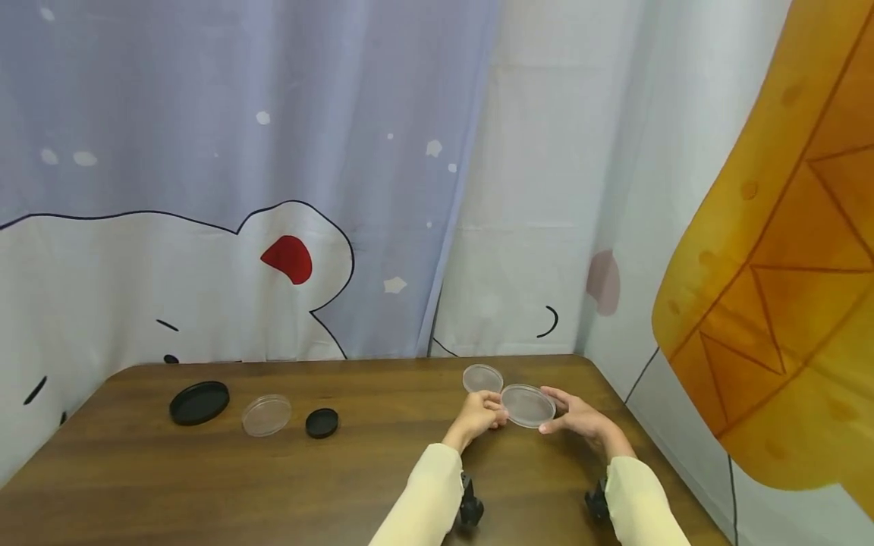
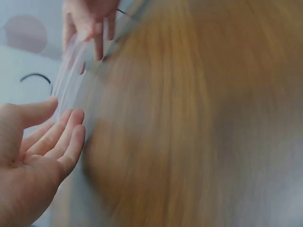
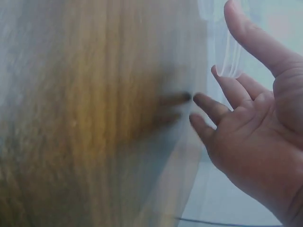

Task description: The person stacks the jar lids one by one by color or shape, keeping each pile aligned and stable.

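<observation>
Between my two hands is a clear round petri dish [image 1: 528, 406], at the right side of the wooden table. My left hand [image 1: 478, 417] pinches its left edge, thumb on one side and fingers on the other, as the left wrist view shows. On the opposite edge, my right hand [image 1: 580, 421] holds the dish with thumb and fingers spread about the rim. The lower fingertips [image 3: 201, 101] of that hand stay close to the tabletop. Just behind the left hand lies another clear dish [image 1: 482, 377], partly covered by the fingers.
Toward the left of the table [image 1: 273, 485] lie a large black round lid or dish [image 1: 199, 403], a clear dish [image 1: 266, 415] and a small black disc [image 1: 322, 423]. A printed curtain [image 1: 382, 189] hangs along the back and right edges.
</observation>
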Motion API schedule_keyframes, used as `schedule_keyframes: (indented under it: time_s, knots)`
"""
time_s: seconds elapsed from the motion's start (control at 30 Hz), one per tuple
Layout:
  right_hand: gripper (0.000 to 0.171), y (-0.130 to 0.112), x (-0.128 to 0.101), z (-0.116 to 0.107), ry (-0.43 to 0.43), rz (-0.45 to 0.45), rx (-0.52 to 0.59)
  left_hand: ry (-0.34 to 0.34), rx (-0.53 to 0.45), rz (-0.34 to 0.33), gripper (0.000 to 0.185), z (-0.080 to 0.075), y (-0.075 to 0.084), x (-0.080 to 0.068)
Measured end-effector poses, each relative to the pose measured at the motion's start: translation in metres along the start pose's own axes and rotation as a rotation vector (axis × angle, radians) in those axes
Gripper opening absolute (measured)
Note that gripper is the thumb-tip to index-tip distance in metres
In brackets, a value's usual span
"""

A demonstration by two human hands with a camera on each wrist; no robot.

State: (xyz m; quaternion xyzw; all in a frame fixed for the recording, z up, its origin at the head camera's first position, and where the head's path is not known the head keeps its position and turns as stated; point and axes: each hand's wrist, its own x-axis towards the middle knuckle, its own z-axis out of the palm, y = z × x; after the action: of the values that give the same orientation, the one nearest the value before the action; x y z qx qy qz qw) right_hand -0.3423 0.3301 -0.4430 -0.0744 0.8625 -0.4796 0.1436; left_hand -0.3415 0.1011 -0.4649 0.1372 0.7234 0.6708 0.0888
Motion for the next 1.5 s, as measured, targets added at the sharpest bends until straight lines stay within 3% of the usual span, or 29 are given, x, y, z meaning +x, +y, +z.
schedule_keyframes:
  time_s: [0.13, 0.4, 0.67, 1.03, 1.23, 1.5]
  knots:
    - [0.095, -0.006, -0.001, 0.011, -0.015, -0.061, 0.040, -0.008, 0.010, 0.014, 0.043, -0.012, -0.001, -0.005]
    - [0.094, -0.032, -0.002, 0.026, -0.018, -0.181, 0.034, -0.002, -0.138, 0.041, 0.046, -0.033, 0.007, -0.018]
    - [0.096, -0.086, 0.016, 0.062, -0.063, -0.245, 0.120, 0.025, -0.145, 0.055, 0.047, -0.092, 0.034, -0.041]
    - [0.093, -0.113, 0.006, 0.144, 0.004, -0.277, 0.149, 0.023, 0.069, -0.024, 0.048, -0.161, 0.041, -0.099]
    - [0.092, -0.122, 0.008, 0.163, 0.004, -0.328, 0.104, 0.008, 0.117, -0.033, 0.049, -0.180, 0.040, -0.118]
    - [0.092, -0.137, 0.024, 0.194, -0.077, -0.325, 0.105, 0.018, 0.164, -0.063, 0.051, -0.214, 0.032, -0.136]
